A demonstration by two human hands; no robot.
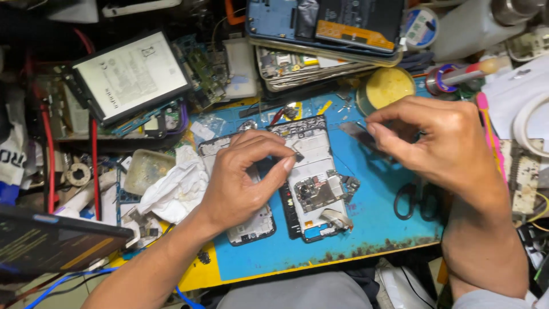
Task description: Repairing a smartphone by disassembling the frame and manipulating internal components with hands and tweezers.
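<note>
Strip-down step: left hand [243, 177] pinches a small dark part [298, 155] over the opened phone [311, 177]; right hand [440, 143] pinches a thin strip [359, 133]. Next needs steady placement.

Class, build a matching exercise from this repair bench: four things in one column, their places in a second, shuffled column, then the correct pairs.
Things:
1. scissors
2. crumpled cloth
3. yellow round tin
4. opened phone

Places:
A. left of the left hand
B. under the right hand
C. between the two hands
D. above the right hand, at the blue mat top edge

Pairs: 1-B, 2-A, 3-D, 4-C
</note>
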